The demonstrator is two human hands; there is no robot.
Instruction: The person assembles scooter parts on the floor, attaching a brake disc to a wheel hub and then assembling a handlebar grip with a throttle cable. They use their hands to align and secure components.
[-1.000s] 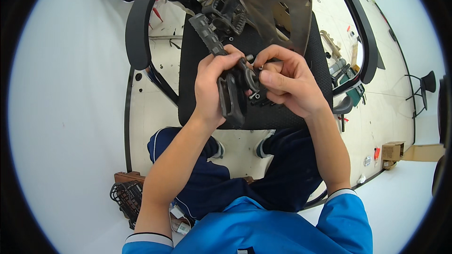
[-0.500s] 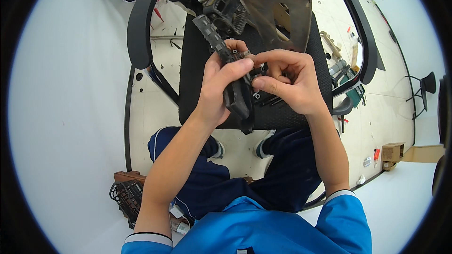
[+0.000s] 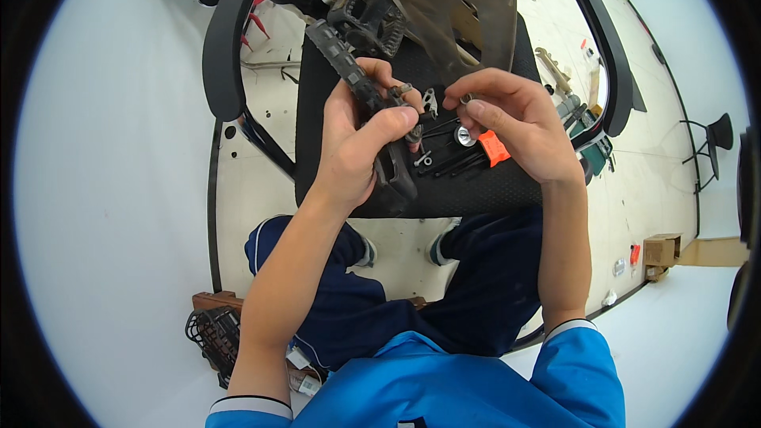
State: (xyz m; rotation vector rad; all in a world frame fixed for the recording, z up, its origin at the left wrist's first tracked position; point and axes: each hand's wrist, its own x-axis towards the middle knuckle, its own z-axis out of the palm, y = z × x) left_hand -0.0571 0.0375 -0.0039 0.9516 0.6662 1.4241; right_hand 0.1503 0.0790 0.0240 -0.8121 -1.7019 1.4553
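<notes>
1. Upper left: left armrest blocks side entry; narrow gap between it and seat.
2. Upper centre: pedal and brown sheet block the far side.
3. Centre: short gap between left hand, gripping black part, and right hand, pinching metal piece. Passable from above; low down, rods, silver disc and orange piece in the way.
4. Seat's near edge, right of centre: open strip, reachable between forearms.
5. Upper right: right armrest blocks; room between it and right hand.
6. Lower centre: gap between trouser legs.
</notes>
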